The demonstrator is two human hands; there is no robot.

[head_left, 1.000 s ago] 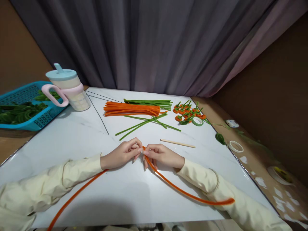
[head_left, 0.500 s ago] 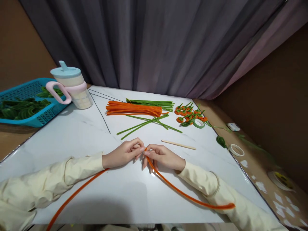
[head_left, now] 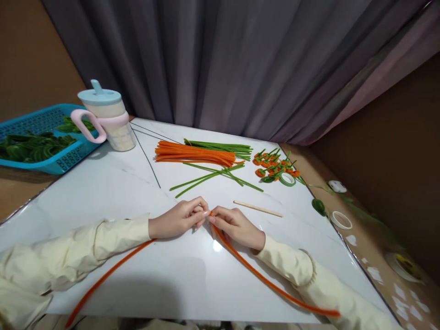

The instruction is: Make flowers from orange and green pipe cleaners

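My left hand [head_left: 178, 218] and my right hand [head_left: 237, 225] meet fingertip to fingertip on the white table [head_left: 113, 183]. Both pinch the bent middle of a long orange pipe cleaner [head_left: 247, 263]. One end runs back under my left sleeve toward the near left edge. The other end trails along my right forearm to the near right edge. A thin wooden stick [head_left: 257, 208] lies just beyond my right hand.
Farther back lie a bundle of orange pipe cleaners [head_left: 192, 153], green pipe cleaners [head_left: 213, 174], small orange flowers [head_left: 271, 162] and a green tape roll [head_left: 287, 178]. A lidded cup [head_left: 108, 119] and a blue basket [head_left: 41, 142] of green leaves stand at the left.
The hands have stayed pinched together on the orange pipe cleaner, with small finger movements. The view has shifted slightly to the left and down.
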